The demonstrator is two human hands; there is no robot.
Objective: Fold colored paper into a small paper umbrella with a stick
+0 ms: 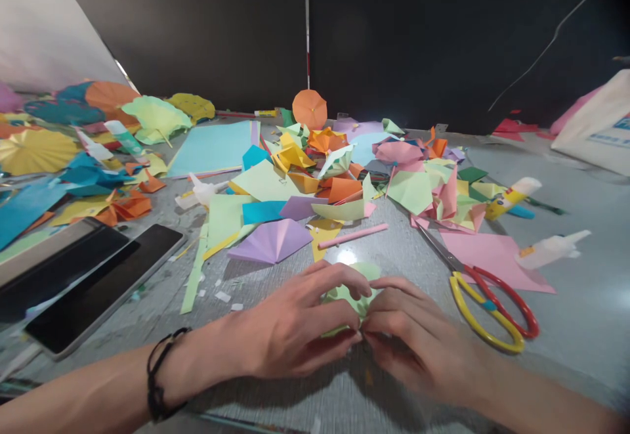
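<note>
Pale green folded paper sat at centre front, held between 2 hands, its long axis slanting from lower left to upper right. The grey bench carried scattered coloured paper offcuts; a dark wall stood behind. Left hand was curled, gripping the paper's left side. Right hand was likewise closed, pinching its right side. Red-and-yellow scissors lay near that hand.
</note>
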